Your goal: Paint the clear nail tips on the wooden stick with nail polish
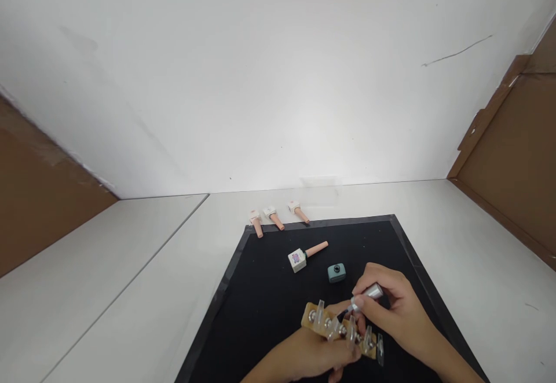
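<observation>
At lower centre-right of the frame, the stand (343, 331), likely stiff, is gripped by the left hand (310, 353), best by its edges; the brush (372, 292), probably light, is pinched by the right hand (402, 312).

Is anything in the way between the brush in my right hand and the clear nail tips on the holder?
Nothing visible: your right hand holds the brush with its dark bristles right at one clear nail tip. The teal bottle sits farther off, outside that path.
</observation>
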A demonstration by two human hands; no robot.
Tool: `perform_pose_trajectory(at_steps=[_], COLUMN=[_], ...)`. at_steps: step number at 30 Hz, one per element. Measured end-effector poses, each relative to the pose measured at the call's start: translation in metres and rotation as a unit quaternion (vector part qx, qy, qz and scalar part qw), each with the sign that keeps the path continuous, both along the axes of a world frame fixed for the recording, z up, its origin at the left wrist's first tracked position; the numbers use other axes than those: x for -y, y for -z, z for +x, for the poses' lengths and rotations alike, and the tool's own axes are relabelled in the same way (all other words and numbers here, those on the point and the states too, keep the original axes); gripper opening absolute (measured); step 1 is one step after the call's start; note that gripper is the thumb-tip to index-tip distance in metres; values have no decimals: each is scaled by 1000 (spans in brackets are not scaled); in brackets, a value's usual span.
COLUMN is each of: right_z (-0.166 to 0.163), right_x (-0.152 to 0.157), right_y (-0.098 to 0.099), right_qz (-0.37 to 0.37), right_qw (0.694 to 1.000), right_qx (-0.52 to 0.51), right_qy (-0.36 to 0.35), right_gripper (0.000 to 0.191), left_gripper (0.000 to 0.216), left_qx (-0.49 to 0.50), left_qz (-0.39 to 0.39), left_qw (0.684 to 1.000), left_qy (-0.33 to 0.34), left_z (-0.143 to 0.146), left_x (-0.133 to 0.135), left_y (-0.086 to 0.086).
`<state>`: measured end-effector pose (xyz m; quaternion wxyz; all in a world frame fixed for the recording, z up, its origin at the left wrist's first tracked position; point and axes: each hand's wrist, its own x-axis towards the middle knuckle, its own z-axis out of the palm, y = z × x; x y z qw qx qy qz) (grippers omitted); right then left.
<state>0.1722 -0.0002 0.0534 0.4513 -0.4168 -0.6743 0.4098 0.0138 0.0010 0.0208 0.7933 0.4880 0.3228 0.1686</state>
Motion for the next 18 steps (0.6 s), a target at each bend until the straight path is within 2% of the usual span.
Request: perform_pose_trajectory(at_steps=[11,18], right_z=[2,2], right_x=[0,1], right_y=[0,1], right_qz=[6,-19], right_qw=[1000,997], right_qx=[-13,-71], right_qy=[11,17], right_gripper=[15,15], left_gripper=[29,28], left_qx=[1,18], left_qz=[-6,-21], left_qw=[1000,1000], left_qy=[-3,-12], left_z=[-3,-4], left_x=[0,-1], left_y=[3,11])
